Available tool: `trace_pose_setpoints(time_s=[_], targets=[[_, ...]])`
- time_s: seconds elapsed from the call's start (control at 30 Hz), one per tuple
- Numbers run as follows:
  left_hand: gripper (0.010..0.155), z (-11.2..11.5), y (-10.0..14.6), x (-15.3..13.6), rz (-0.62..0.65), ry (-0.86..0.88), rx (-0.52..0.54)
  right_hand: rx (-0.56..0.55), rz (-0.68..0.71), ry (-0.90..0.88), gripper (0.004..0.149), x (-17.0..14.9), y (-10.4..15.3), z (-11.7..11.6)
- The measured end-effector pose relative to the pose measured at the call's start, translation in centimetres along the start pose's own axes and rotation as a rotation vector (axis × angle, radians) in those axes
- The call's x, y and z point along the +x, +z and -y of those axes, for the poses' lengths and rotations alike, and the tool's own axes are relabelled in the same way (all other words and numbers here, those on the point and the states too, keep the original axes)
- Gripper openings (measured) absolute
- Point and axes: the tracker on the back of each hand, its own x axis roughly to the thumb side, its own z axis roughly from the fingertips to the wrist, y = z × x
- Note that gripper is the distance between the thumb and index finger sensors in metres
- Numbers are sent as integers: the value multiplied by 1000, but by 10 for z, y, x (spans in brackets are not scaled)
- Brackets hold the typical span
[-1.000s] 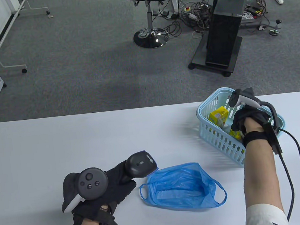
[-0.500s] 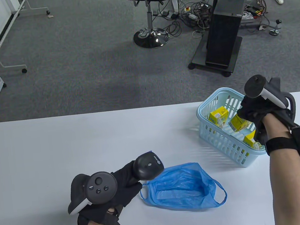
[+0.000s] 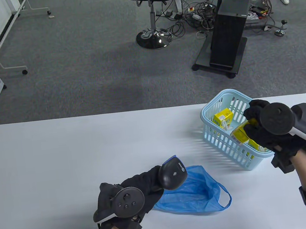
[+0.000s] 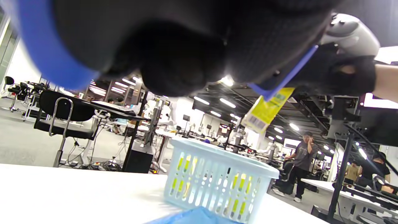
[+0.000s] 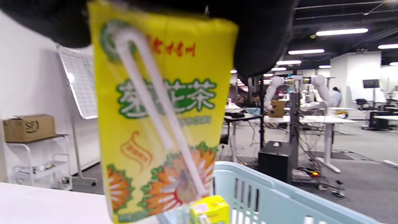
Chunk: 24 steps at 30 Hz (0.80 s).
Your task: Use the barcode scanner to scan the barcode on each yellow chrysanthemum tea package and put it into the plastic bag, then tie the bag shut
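Right hand [image 3: 266,131] grips a tea package [image 3: 240,134] above the basket [image 3: 229,149]. Left hand [image 3: 142,188] holds the scanner [image 3: 172,173] left of the basket. Risk: a tilted barcode could cause a misread.

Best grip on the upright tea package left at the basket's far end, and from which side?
Judgement: pinch the tea package across its two broad faces near the top, coming straight down. It stands upright inside the basket, whose slatted walls block any sideways approach; only its top end is open to fingers. The right hand already holds another package.

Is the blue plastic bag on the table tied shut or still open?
Still open: the blue plastic bag lies flat, mouth gaping, both handle loops loose and unknotted.
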Motion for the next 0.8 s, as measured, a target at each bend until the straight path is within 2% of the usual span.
trace_pose_setpoints(time_s=[0.2, 0.43, 0.53, 0.67, 0.8], targets=[[60, 7, -1, -5, 5, 11, -20, -76, 80, -90, 61, 20, 35, -23], [58, 17, -5, -3, 16, -15, -24, -121, 79, -286, 62, 25, 53, -62], [58, 24, -7, 2, 29, -43, -47, -118, 96, -296, 62, 28, 59, -76], [57, 33, -7, 8, 87, -69, 62, -88, 113, -309, 62, 28, 68, -97], [57, 41, -9, 11, 79, -19, 31, -46, 81, -374, 62, 20, 65, -110]])
